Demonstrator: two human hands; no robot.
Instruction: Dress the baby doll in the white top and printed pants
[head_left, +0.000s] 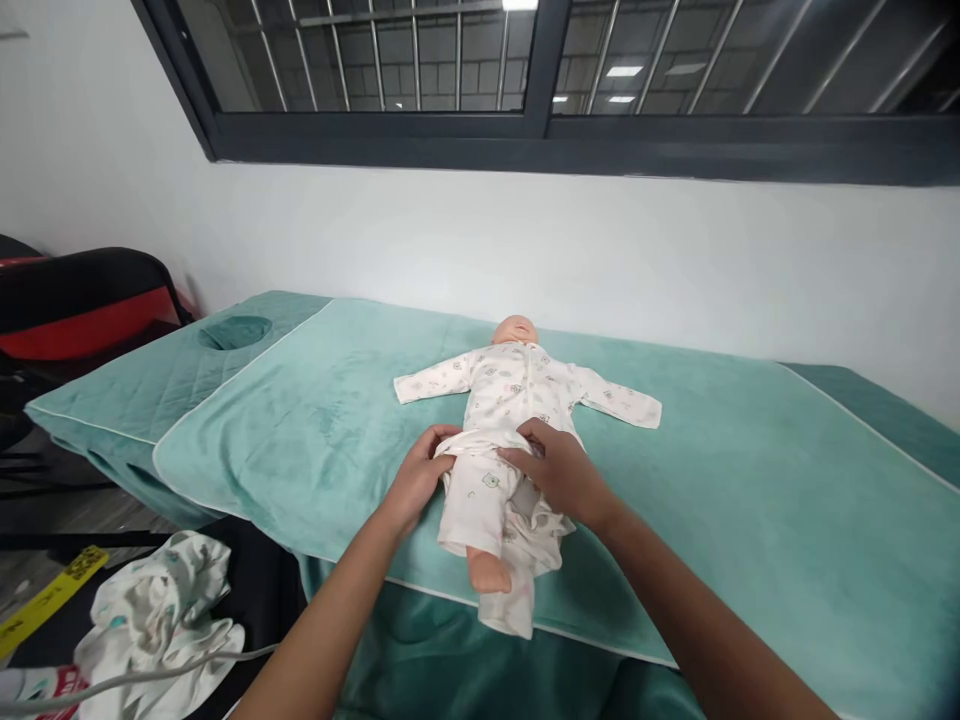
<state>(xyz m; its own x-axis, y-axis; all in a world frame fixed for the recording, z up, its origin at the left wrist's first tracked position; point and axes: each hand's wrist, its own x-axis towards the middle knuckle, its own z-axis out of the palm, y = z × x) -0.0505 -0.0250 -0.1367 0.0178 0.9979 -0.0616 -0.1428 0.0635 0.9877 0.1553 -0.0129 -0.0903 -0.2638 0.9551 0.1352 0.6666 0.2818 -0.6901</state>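
A baby doll (516, 329) lies on its back on a green-covered massage bed, its head toward the wall. It wears a white printed long-sleeved top (517, 385) with both sleeves spread out. White printed baby pants (474, 500) cover one leg, and a bare foot shows below that cuff. The other pant leg hangs crumpled beside it. My left hand (421, 475) grips the waistband at its left side, thumb on top. With fingers curled, my right hand (561, 470) pinches the waistband near the doll's middle.
The green bed cover (750, 520) spreads to both sides, with a face hole (236, 332) at the left end. Crumpled white clothing (161, 620) lies on a black seat at lower left, near a grey cable (172, 672). Beyond stands a red and black chair (82, 310).
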